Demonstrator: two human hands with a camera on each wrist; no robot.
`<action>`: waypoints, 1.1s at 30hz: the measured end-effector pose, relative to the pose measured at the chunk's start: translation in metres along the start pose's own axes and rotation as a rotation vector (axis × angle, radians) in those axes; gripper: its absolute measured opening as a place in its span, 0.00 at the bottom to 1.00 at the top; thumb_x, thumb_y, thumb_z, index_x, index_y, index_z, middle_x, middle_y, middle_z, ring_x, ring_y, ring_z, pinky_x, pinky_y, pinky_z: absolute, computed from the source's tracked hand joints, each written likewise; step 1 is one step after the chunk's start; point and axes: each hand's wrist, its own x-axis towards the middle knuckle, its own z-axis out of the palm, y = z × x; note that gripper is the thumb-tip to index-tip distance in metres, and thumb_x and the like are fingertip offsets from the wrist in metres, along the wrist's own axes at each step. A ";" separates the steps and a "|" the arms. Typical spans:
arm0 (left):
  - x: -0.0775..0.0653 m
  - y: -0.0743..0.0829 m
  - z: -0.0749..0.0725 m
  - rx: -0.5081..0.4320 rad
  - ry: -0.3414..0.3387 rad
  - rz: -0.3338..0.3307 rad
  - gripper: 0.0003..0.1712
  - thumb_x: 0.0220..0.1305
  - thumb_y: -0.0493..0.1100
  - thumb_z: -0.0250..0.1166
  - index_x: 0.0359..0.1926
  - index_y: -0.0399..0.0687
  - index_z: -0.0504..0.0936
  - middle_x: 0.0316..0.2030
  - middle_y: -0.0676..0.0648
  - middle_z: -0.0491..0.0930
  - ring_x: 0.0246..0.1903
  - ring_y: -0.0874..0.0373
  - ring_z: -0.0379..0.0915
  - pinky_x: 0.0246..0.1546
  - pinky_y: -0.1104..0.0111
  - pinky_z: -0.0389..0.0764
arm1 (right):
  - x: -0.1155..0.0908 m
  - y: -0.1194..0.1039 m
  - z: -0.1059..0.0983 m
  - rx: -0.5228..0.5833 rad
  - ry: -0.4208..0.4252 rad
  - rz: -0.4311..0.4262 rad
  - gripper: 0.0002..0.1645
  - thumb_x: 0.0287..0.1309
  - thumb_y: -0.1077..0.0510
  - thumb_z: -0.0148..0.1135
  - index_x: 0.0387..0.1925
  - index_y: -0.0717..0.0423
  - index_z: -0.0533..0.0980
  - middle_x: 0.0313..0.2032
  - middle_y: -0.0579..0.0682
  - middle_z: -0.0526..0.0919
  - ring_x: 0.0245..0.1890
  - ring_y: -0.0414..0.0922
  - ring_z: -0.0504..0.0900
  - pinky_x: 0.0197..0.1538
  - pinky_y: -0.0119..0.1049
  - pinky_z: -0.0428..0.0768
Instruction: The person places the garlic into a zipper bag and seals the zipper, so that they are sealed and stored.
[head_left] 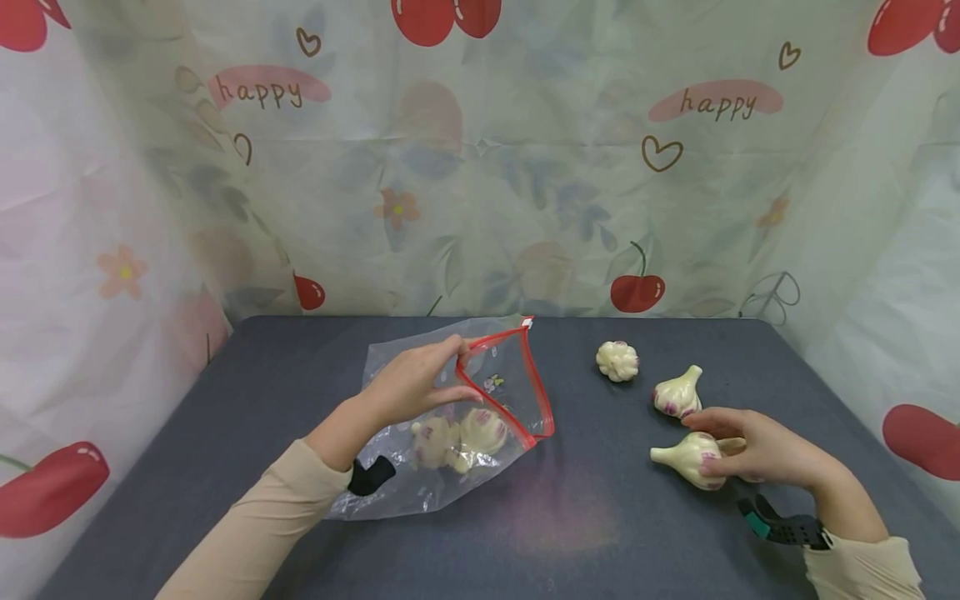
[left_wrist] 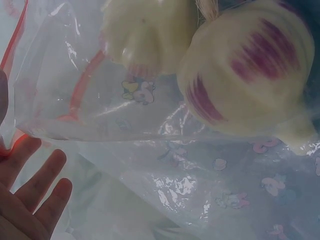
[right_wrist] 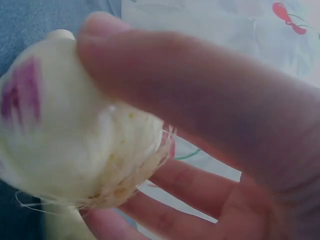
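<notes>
Garlic bulb (head_left: 686, 459) is in the right hand (head_left: 761, 446), thumb and fingers closed about it, its neck pointing left. Another bulb (head_left: 675, 395) lies just beyond, a third (head_left: 617, 362) farther off on the dark table (head_left: 570, 533). The left hand (head_left: 408, 379) grips the open, red-edged mouth of a clear bag (head_left: 420, 492) with garlic inside. Cherry-printed cloth (head_left: 480, 192) hangs behind.

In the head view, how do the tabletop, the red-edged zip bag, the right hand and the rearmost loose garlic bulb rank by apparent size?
1. Tabletop
2. Red-edged zip bag
3. Right hand
4. Rearmost loose garlic bulb
</notes>
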 end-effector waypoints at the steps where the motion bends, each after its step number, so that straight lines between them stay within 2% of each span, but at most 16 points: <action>1: 0.000 0.000 0.000 0.000 0.003 0.005 0.25 0.49 0.54 0.71 0.37 0.49 0.67 0.32 0.52 0.78 0.20 0.64 0.62 0.23 0.76 0.62 | 0.001 -0.002 -0.001 -0.003 0.009 -0.005 0.31 0.51 0.58 0.68 0.54 0.69 0.70 0.47 0.17 0.69 0.48 0.17 0.68 0.43 0.24 0.76; 6: 0.000 -0.001 0.001 -0.003 0.019 0.029 0.25 0.48 0.53 0.72 0.37 0.48 0.67 0.31 0.51 0.79 0.21 0.61 0.67 0.23 0.76 0.63 | 0.005 -0.011 -0.002 0.039 0.020 -0.003 0.33 0.52 0.56 0.68 0.57 0.67 0.69 0.48 0.18 0.69 0.48 0.17 0.69 0.42 0.26 0.78; 10: 0.000 -0.002 0.001 0.001 0.024 0.035 0.25 0.48 0.53 0.72 0.37 0.48 0.67 0.30 0.51 0.78 0.21 0.65 0.62 0.23 0.76 0.62 | 0.009 -0.017 -0.001 0.089 0.033 -0.007 0.35 0.52 0.55 0.68 0.58 0.67 0.68 0.49 0.18 0.70 0.50 0.17 0.69 0.42 0.26 0.79; 15: 0.000 -0.002 0.000 0.003 0.024 0.036 0.25 0.48 0.53 0.72 0.37 0.48 0.67 0.30 0.52 0.77 0.20 0.66 0.61 0.22 0.76 0.62 | 0.015 -0.025 0.002 0.105 0.067 -0.053 0.33 0.51 0.58 0.68 0.57 0.68 0.68 0.49 0.18 0.71 0.49 0.17 0.69 0.41 0.27 0.80; 21: 0.001 0.000 0.000 0.001 0.016 0.028 0.25 0.48 0.53 0.71 0.37 0.48 0.67 0.31 0.53 0.78 0.21 0.64 0.64 0.23 0.76 0.63 | 0.022 -0.032 0.004 0.098 0.106 -0.107 0.32 0.50 0.61 0.69 0.56 0.65 0.70 0.50 0.21 0.72 0.47 0.21 0.72 0.40 0.28 0.81; 23: 0.001 0.000 0.000 -0.001 0.015 0.025 0.25 0.49 0.53 0.71 0.37 0.48 0.67 0.31 0.53 0.78 0.21 0.65 0.63 0.23 0.76 0.63 | 0.024 -0.034 0.004 0.088 0.116 -0.093 0.31 0.50 0.60 0.69 0.56 0.64 0.70 0.50 0.27 0.74 0.45 0.22 0.73 0.39 0.28 0.81; 29: 0.001 0.000 0.001 -0.016 0.008 0.017 0.24 0.48 0.51 0.72 0.37 0.48 0.67 0.32 0.52 0.78 0.21 0.64 0.63 0.24 0.76 0.63 | 0.030 -0.044 0.003 0.090 0.123 -0.014 0.31 0.51 0.56 0.69 0.56 0.61 0.71 0.53 0.59 0.75 0.44 0.24 0.74 0.41 0.27 0.80; 33: 0.001 0.000 0.001 -0.022 0.002 0.011 0.24 0.48 0.50 0.73 0.37 0.48 0.67 0.31 0.52 0.78 0.21 0.65 0.61 0.23 0.76 0.63 | 0.034 -0.049 0.003 0.087 0.146 -0.002 0.31 0.51 0.55 0.69 0.56 0.60 0.70 0.54 0.60 0.74 0.46 0.20 0.71 0.43 0.27 0.79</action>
